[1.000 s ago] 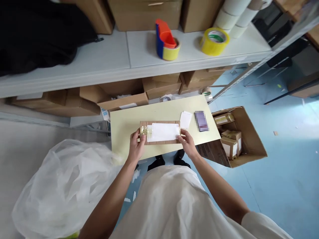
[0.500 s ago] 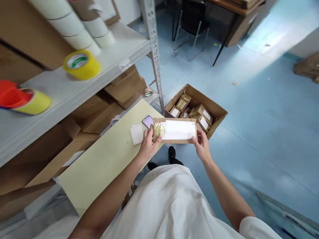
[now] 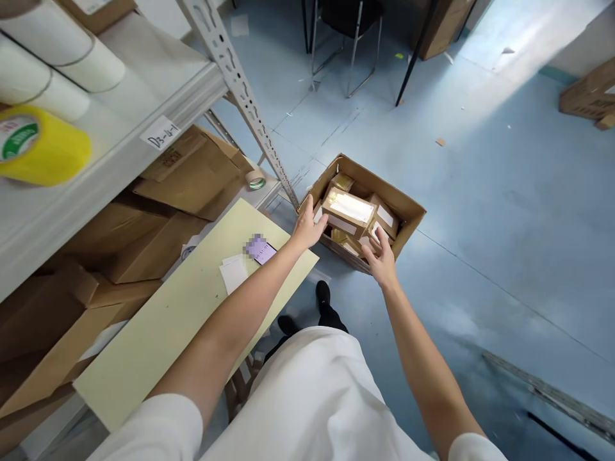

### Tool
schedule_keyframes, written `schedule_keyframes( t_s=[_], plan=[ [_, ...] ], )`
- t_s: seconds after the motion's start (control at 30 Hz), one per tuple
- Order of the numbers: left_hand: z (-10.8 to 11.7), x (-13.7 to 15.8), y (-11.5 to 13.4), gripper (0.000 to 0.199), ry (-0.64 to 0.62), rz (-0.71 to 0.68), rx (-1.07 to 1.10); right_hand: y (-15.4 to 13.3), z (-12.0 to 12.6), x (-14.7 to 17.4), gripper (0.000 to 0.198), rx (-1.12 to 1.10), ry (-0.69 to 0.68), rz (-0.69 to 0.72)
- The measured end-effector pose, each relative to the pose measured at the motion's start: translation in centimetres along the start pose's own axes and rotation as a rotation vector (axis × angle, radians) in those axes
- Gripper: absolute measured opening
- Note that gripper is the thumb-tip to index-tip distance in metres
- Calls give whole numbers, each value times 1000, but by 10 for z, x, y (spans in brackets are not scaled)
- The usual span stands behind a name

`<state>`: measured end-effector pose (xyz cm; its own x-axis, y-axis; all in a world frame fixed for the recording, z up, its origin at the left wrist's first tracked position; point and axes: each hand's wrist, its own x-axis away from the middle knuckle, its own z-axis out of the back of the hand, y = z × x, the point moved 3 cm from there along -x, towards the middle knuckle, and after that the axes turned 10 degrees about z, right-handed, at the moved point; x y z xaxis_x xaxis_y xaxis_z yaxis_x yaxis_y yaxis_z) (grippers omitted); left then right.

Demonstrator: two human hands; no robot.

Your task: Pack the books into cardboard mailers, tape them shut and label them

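Observation:
A small cardboard box (image 3: 343,221) with a white label and yellowish tape lies on top of other parcels inside a large open carton (image 3: 408,227) on the floor. My left hand (image 3: 309,224) is open at the carton's left side, thumb and fingers apart, just left of the labelled box. On the other side my right hand (image 3: 381,258) is also open, its fingers spread over the carton's near edge. Neither hand holds anything. Several more small boxes with white labels, such as one parcel (image 3: 385,218), lie around the top one.
To the left stands a pale yellow table (image 3: 168,320) with a phone (image 3: 263,250) and white paper slips (image 3: 234,274). A metal shelf (image 3: 115,128) above carries paper rolls and yellow tape (image 3: 52,146). Behind are a black chair (image 3: 348,16) and blue floor (image 3: 480,211).
Both hands have let go of the labelled box, which was held between them before and now rests in the carton. The hands moved forward and apart, and the view shifted.

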<state>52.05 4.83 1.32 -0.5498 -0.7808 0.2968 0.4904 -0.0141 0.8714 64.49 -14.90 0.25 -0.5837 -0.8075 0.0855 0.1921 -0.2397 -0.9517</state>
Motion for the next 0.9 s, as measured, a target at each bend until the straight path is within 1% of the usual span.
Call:
schedule_keyframes(
  t_s=[0.07, 0.13, 0.17, 0.2, 0.27, 0.37, 0.43, 0.5, 0.53, 0.57, 0.63, 0.73, 0.8, 0.9],
  plan=[
    [18, 29, -4, 78, 20, 18, 12, -8, -3, 6, 68, -36, 44, 4],
    [42, 68, -11, 78, 56, 60, 29, -19, -9, 12, 65, -53, 92, 22],
    [56, 91, -16, 74, 104, 87, 39, -25, -15, 14, 64, -57, 98, 37],
    [72, 114, -22, 70, 158, 120, 57, -31, -23, 15, 61, -62, 81, 59],
    [102, 164, -37, 60, 260, 202, 61, -45, -45, 17, 56, -72, -10, 115],
    [145, 240, -62, 43, 441, 306, 80, -72, -92, 19, 49, -64, -198, 230],
    [170, 293, -77, 38, 588, 341, 117, -94, -131, 26, 47, -23, -327, 327],
    [187, 349, -91, 37, 744, 367, 160, -119, -173, 42, 46, 32, -468, 433],
    [192, 377, -98, 37, 820, 383, 182, -131, -194, 55, 46, 57, -547, 486],
    [193, 406, -104, 37, 892, 401, 202, -142, -215, 70, 45, 81, -629, 538],
    [189, 460, -120, 36, 1008, 441, 231, -158, -256, 108, 43, 136, -802, 636],
    [171, 536, -150, 35, 1116, 495, 234, -169, -319, 181, 38, 274, -1101, 829],
    [152, 588, -172, 33, 1198, 551, 247, -171, -359, 242, 35, 354, -1355, 1043],
    [111, 665, -201, 32, 1393, 716, 335, -175, -406, 346, 32, 397, -1758, 1458]
  ],
)
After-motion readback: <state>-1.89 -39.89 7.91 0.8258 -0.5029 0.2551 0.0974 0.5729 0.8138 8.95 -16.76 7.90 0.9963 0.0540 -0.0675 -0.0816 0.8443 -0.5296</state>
